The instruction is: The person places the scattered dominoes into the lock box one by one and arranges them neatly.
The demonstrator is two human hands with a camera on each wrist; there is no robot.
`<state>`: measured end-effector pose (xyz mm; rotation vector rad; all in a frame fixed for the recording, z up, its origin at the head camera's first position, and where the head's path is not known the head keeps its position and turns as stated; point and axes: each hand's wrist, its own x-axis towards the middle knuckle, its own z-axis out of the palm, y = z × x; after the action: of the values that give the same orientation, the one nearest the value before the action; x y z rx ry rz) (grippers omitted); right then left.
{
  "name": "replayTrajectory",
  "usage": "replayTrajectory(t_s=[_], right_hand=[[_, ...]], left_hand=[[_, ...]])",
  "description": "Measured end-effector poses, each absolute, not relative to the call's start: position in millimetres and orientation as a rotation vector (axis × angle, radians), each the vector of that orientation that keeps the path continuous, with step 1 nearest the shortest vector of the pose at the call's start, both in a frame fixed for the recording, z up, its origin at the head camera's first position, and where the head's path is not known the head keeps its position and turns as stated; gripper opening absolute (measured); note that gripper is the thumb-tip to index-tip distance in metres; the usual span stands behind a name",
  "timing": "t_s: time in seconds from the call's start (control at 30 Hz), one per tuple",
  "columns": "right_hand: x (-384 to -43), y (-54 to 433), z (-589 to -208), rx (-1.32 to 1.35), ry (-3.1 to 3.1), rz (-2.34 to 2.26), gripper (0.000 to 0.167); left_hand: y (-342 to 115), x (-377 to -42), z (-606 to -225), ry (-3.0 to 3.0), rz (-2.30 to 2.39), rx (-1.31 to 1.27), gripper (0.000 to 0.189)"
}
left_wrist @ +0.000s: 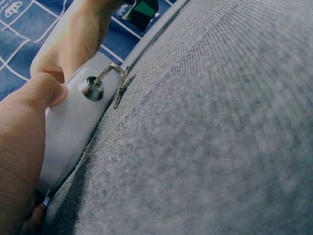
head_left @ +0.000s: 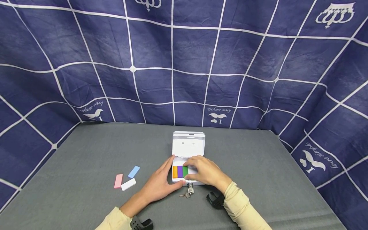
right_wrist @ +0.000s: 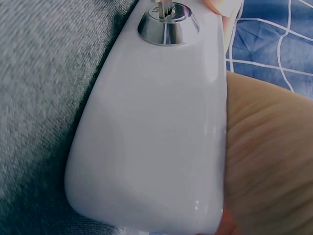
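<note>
A small white lockbox [head_left: 198, 183] stands with its lid [head_left: 188, 145] raised on the grey table. Orange [head_left: 175, 172], purple [head_left: 180, 172] and green [head_left: 185, 171] blocks lie side by side in its left part. My left hand [head_left: 159, 183] holds the box's left side, thumb on the front edge and fingers toward the back corner. Inside the box, my right hand [head_left: 204, 171] has thumb and fingers at the two ends of the green block, pinching it. Its fingertips are hidden in the right wrist view, where the box's front wall [right_wrist: 151, 117] shows.
Pink [head_left: 118, 181], blue [head_left: 134, 172] and white [head_left: 128, 184] blocks lie on the grey cloth [head_left: 86, 159] left of the box. Keys [head_left: 187, 194] hang from the front lock [left_wrist: 91, 88]. A blue gridded curtain [head_left: 189, 86] stands behind the table.
</note>
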<state>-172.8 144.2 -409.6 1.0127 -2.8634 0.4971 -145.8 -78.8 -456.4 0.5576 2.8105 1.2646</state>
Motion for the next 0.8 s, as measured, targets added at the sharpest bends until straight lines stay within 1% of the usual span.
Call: replayTrajectory(t_s=[0.8], right_hand=[[-172.5, 145.8, -409.4, 0.99, -2.863, 0.489, 0.041]], left_hand=[[-79.2, -145.6, -457.6, 2.829, 1.279, 0.583, 0.107]])
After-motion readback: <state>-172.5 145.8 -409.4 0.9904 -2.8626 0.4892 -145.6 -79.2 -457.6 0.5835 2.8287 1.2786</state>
